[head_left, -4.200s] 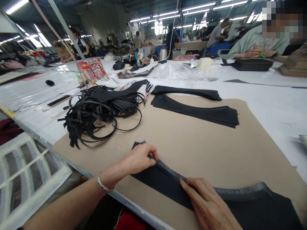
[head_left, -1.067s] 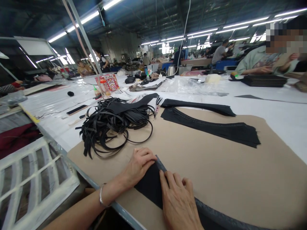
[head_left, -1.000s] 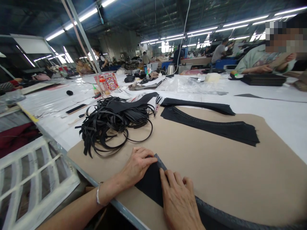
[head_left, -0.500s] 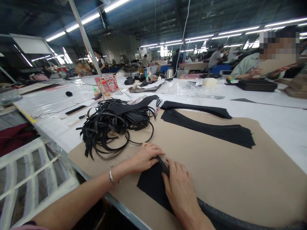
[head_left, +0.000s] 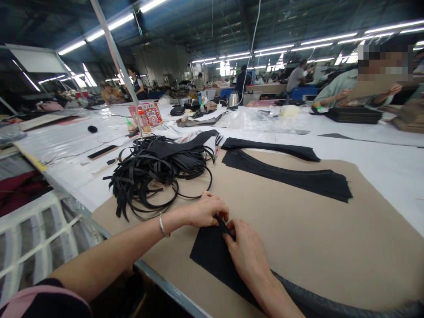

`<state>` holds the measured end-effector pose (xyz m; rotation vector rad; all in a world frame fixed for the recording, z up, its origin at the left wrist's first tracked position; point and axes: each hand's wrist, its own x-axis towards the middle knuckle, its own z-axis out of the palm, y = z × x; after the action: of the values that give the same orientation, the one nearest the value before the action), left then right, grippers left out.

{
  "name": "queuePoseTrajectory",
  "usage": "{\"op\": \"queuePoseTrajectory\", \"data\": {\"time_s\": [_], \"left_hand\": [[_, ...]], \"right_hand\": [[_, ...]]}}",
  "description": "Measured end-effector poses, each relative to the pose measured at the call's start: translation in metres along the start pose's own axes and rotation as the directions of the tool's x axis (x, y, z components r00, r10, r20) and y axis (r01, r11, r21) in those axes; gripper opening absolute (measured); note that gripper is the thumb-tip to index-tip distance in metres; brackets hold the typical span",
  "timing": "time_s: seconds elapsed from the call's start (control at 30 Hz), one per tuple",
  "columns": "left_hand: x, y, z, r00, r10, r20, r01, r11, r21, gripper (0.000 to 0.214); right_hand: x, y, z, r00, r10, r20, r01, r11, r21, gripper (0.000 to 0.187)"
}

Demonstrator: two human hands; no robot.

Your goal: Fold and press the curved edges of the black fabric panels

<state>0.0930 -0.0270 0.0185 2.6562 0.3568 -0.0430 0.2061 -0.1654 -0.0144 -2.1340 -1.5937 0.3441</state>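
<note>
On one tan sheet, one black fabric piece is pinched at its far edge by one left hand and one right hand; beyond, two black fabric stacks and one heap of strips are seen.

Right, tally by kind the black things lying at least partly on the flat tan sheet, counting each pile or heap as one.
Curved black fabric piece held by bare left hand and bare right hand: 1
Curved black fabric piles beyond: 2
Tangled heap of thin black strips: 1
Total: 4
</note>
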Motion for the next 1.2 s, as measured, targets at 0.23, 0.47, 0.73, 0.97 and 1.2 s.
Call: {"op": "queuePoseTrajectory", "data": {"time_s": [0.23,0.47,0.73,0.97,1.2], "left_hand": [[-0.003,-0.006,0.003,0.999,0.006,-0.032,-0.006,1.000,-0.006,0.019],[-0.010,-0.007,0.007,0.995,0.058,-0.082,-0.054,0.998,0.042,0.025],[-0.028,-0.005,0.009,0.982,0.172,-0.080,-0.143,0.947,0.288,0.036],[-0.046,-0.003,0.019,0.970,0.089,-0.227,-0.028,0.966,0.258,0.048],[-0.064,0.002,0.046,0.949,0.047,-0.312,0.030,0.971,0.238,0.038]], "right_hand": [[-0.004,0.001,-0.001,1.000,-0.014,-0.012,0.015,0.997,0.076,0.020],[-0.010,0.005,0.004,0.995,-0.097,-0.035,0.100,0.992,0.073,0.023],[-0.022,0.009,0.017,0.966,-0.257,-0.040,0.249,0.959,-0.136,0.032],[-0.025,0.011,0.020,0.932,-0.360,-0.031,0.328,0.878,-0.349,0.037],[-0.025,0.011,0.025,0.930,-0.367,0.016,0.339,0.841,-0.422,0.043]]}}
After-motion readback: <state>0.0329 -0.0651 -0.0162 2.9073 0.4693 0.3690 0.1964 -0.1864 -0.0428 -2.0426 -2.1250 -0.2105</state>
